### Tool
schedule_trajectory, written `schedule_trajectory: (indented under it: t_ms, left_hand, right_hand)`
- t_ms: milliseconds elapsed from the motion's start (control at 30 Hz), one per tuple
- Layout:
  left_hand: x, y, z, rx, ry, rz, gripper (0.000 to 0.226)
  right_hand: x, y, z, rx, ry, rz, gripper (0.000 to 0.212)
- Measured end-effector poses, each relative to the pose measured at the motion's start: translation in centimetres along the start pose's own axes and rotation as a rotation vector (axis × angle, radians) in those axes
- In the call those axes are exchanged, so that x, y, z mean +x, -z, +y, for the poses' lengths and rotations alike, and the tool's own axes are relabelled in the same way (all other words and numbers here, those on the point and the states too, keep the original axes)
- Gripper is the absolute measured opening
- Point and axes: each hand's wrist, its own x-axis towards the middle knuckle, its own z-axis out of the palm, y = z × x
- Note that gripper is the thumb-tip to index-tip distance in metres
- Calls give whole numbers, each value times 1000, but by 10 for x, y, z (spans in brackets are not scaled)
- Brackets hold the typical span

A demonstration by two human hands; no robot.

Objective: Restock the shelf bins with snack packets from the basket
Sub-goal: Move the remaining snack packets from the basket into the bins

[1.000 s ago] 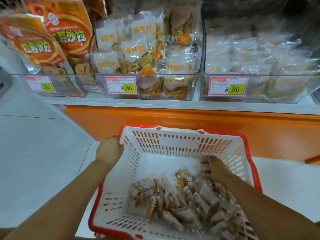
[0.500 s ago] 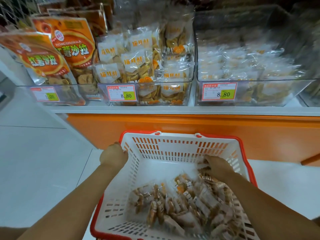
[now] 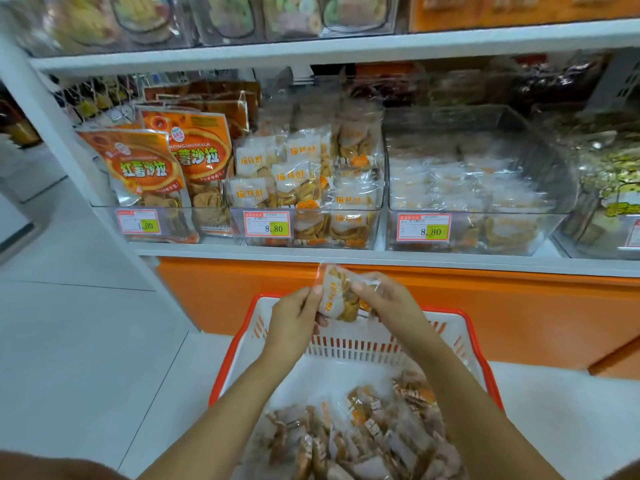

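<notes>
Clear plastic with an orange-printed white label is wrapping the snack packet (image 3: 337, 296), which is being held just above the far rim of the basket (image 3: 479, 356). Its left edge is being pinched by the left hand (image 3: 294, 320). Its right side is being gripped by the curled fingers of the right hand (image 3: 384, 299), so both hands are being occupied by this 1 packet. Golden chips are showing through the wrapper.

More packets (image 3: 363, 434) are lying heaped in the near right part of the basket, whose white slotted walls are being edged by a red rim. Beyond the basket, an orange panel (image 3: 519, 306) is being topped by a white shelf (image 3: 346, 256).

Straight above and beyond the basket, a clear bin (image 3: 376, 220) is being filled by packets of like print, with a price tag (image 3: 266, 225) reading 8.80 on its front. Up and to the right of the basket, a 2nd clear bin (image 3: 491, 242) is holding paler packets. Up and to the left of the basket, large orange bags (image 3: 149, 168) are standing upright.
</notes>
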Motion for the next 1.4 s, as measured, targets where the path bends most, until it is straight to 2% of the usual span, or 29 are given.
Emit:
schedule_trajectory:
  t_ms: [67, 167, 300, 367, 433, 500, 600, 700, 833, 933, 1000, 1067, 1200, 1333, 1400]
  left_hand:
    - [-5, 6, 18, 0, -97, 68, 39]
    - [-8, 5, 35, -22, -175, 137, 41]
    - [-10, 5, 49, -49, -227, 171, 42]
    - [-6, 8, 51, 12, -270, 144, 44]
    - [0, 12, 56, 117, -322, 107, 43]
    - [11, 19, 65, 243, -417, 81, 37]
    - [30, 27, 83, 384, -598, 30, 34]
    - [50, 32, 104, 427, -711, 27, 35]
    - [73, 35, 128, 447, -722, 24, 50]
    - [104, 40, 132, 465, -692, 196, 34]
    - [125, 45, 128, 547, -649, 280, 29]
    - [138, 46, 119, 592, -628, 307, 32]
    - [145, 39, 103, 673, -656, 353, 28]
    - [149, 34, 97, 629, -712, 386, 28]
    - [148, 33, 97, 606, -728, 389, 28]
  right_hand:
    - [-4, -1, -17, -60, 72, 112, 32]
    - [-3, -2, -26, -133, 86, 231, 55]
    - [-8, 0, -46, -35, 102, 275, 54]
    - [-9, 11, -51, -78, 115, 240, 57]
    - [-8, 25, -57, -156, 113, 147, 45]
    - [-5, 38, -66, -195, 101, 87, 12]
    - [-3, 48, -80, -267, 129, 62, 27]
    - [-2, 51, -97, -354, 143, -1, 19]
    - [6, 58, -115, -422, 150, 67, 21]
    - [18, 63, -130, -435, 179, 202, 30]
    - [31, 64, -139, -361, 183, 310, 26]
    - [48, 62, -143, -265, 192, 406, 18]
    - [85, 52, -151, -187, 218, 524, 24]
    - [126, 45, -172, -380, 235, 560, 27]
    - [145, 39, -183, -536, 156, 532, 36]
